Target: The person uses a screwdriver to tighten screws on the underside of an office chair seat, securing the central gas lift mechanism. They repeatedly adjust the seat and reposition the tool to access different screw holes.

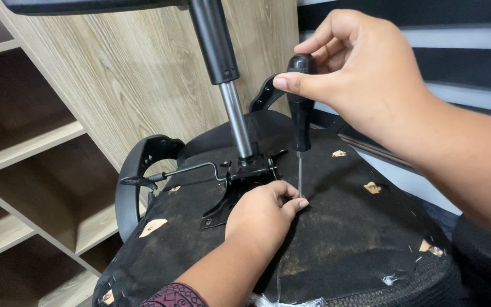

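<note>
**Screw work on an upturned chair seat**

Nearest, at 6 o'clock: left hand (263, 213) curled narrow, fingertips (298, 203) steadying the tip of a screwdriver (300, 122) against the black fabric underside (348, 239). At 1 o'clock: right hand (354, 68) closed around the black handle, shaft upright. Just beside, at 10 o'clock of the tip: metal mounting plate (240, 187) with lever (183, 169). Farther, at 12: gas cylinder (225, 79) rising. Probably turning a fastener; next calls for steady downward pressure, blade kept vertical.

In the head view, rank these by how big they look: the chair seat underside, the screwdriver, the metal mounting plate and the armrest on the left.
1. chair seat underside
2. armrest
3. screwdriver, looks close in size to the armrest and sits nearer the camera, so unsure
4. metal mounting plate, partly hidden
</note>
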